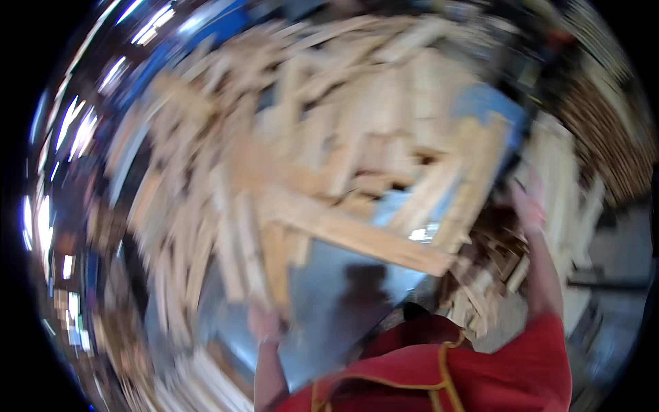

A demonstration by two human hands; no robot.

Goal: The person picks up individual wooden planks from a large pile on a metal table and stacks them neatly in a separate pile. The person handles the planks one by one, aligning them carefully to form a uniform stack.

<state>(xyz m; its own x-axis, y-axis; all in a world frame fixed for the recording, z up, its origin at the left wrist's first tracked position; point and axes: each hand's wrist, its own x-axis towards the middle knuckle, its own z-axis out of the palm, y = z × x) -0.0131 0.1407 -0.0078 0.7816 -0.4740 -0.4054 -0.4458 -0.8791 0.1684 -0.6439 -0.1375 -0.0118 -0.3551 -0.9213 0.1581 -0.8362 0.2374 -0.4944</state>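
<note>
The picture is smeared by motion. My left hand (264, 324) is at the near edge of the metal table, against the near ends of pale wooden boards (276, 264); its fingers are too blurred to show whether it grips one. Out to the right, my right hand (528, 202) reaches over beside a stack of long pale planks (555, 165). Its fingers look stretched out, and nothing shows in them. Between the hands, a longer light plank (357, 233) lies slantwise across the table, over other pieces.
A big heap of loose wood pieces (316, 103) covers most of the blue-grey metal table (322, 281). Short offcuts (480, 295) lie low at the right, beyond the table edge. More stacked wood (604, 137) stands at the far right, and further boards (206, 381) lie at the lower left.
</note>
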